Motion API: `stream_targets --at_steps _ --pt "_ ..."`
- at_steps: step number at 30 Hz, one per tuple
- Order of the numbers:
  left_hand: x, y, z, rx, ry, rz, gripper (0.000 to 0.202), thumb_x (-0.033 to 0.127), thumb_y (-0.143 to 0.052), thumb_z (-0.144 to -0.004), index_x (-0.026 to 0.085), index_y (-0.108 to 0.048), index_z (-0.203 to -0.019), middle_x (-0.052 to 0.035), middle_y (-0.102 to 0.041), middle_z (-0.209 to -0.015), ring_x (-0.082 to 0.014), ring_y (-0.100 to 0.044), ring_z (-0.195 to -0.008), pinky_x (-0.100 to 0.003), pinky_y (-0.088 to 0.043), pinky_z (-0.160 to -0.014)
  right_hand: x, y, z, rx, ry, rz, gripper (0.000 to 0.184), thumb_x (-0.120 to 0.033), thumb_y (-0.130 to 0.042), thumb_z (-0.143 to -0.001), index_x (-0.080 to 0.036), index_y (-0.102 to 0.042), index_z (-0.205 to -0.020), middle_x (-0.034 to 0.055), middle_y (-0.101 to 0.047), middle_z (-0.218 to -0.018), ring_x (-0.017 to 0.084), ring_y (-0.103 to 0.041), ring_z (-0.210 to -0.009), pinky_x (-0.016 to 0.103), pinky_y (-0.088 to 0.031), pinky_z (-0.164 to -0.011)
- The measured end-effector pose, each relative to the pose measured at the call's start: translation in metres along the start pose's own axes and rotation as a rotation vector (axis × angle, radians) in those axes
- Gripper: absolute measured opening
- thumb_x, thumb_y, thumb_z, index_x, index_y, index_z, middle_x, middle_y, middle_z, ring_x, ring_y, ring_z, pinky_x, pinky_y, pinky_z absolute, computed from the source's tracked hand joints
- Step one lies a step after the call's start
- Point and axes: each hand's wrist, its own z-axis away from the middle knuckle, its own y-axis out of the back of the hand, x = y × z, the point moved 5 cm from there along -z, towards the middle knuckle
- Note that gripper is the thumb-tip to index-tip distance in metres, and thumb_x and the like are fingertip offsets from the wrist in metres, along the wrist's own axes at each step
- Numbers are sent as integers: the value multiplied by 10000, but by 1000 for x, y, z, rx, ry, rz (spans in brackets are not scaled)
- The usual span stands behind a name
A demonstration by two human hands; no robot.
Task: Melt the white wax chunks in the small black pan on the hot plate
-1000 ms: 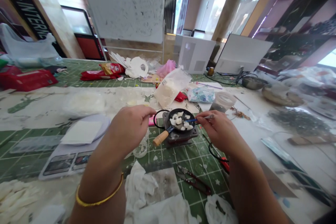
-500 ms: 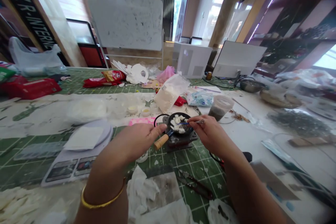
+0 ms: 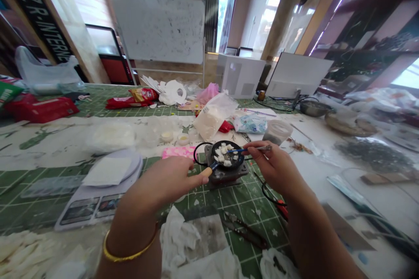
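Note:
A small black frying pan (image 3: 235,161) with white chunks (image 3: 224,153) in it sits on a small dark hot plate (image 3: 225,177). My left hand (image 3: 172,176), with a gold bangle at the wrist, is closed around the pan's short wooden handle (image 3: 206,171); its thumb lies over the handle's end. Between the thumb and fingers of my right hand (image 3: 271,161) is a thin blue stick-like tool (image 3: 236,151). The tool's tip reaches in among the white chunks, and its exact kind is unclear.
Left of the hot plate are a pink mold (image 3: 178,152) and a white scale (image 3: 113,178). In front lie crumpled tissues (image 3: 178,235) and dark snips (image 3: 244,231). Behind stand a bag of pale material (image 3: 211,117) and a plastic cup (image 3: 278,131). A black cable (image 3: 266,189) curves at right.
My left hand has moved onto the wooden handle, which showed bare before. My right hand has shifted right, drawing the blue tool back, and the white chunks lie more spread out.

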Motion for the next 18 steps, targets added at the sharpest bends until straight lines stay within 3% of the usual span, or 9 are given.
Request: stream_targets --at_steps 4,10,15,18 --pt "1 -2 -2 -25 -11 -37 454 603 -385 -683 193 -568 -619 -21 -598 -610 -142 -503 -515 -242 -257 -435 -5 -6 1 -100 15 10 279 -345 -371 -846 -222 -606 -932 27 -637 -877 169 -558 -859 300 -393 -766" --pt "1 -8 -6 -57 -20 -83 387 563 -458 -643 212 -618 -679 -33 -621 -656 -163 -535 -559 -244 -283 -461 3 1 -3 52 -14 46 274 -338 -371 -847 -216 -596 -944 29 -638 -873 169 -558 -848 304 -382 -781" --pt "2 -10 -7 -67 -17 -89 355 526 -471 -643 210 -625 -691 -36 -627 -674 -166 -550 -581 -242 -299 -475 6 -9 -6 -73 33 63 299 -317 -364 -847 -206 -613 -969 49 -642 -864 178 -554 -843 322 -390 -768" --pt "1 -11 -8 -73 -11 -90 367 538 -462 -648 214 -626 -702 -37 -631 -679 -173 -548 -583 -250 -306 -482 5 -8 -6 -49 34 78 308 -328 -356 -851 -201 -621 -945 50 -642 -854 173 -555 -832 317 -387 -769"
